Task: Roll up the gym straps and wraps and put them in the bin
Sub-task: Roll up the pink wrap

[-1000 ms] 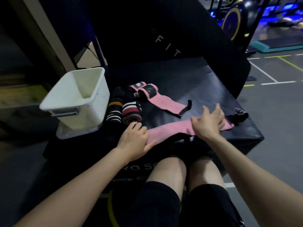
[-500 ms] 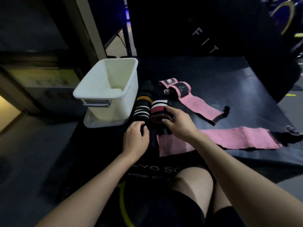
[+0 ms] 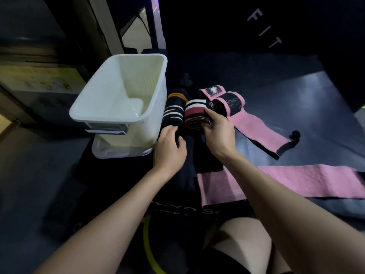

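in the head view, the white bin [image 3: 118, 99] stood on a clear lid [image 3: 120, 151] at the left of a black mat [image 3: 276, 91], and nothing showed inside it. just beside the right wall of the bin lay a black roll [image 3: 173, 109] with white and orange stripes, and touching it on the right was a red roll [image 3: 195, 115] with white stripes. the left hand [image 3: 169, 149] was at the near end of the black roll, its fingers curled on the dark fabric there; i cannot tell if it really gripped it or only touched it. the right hand [image 3: 219, 133] held the red roll, with the fingers curled around its right side and near end. behind the right hand, a pink wrap [image 3: 246, 119] was partly rolled at its far end, and its loose part ran to the right over the mat and ended in a black loop [image 3: 290, 141]. another pink wrap [image 3: 296, 180] lay flat and unrolled across the near side of the mat, under the right forearm. a small dark thing [image 3: 185, 80] lay behind the black roll, too dim to say what it was. the knee of the person showed at the bottom.
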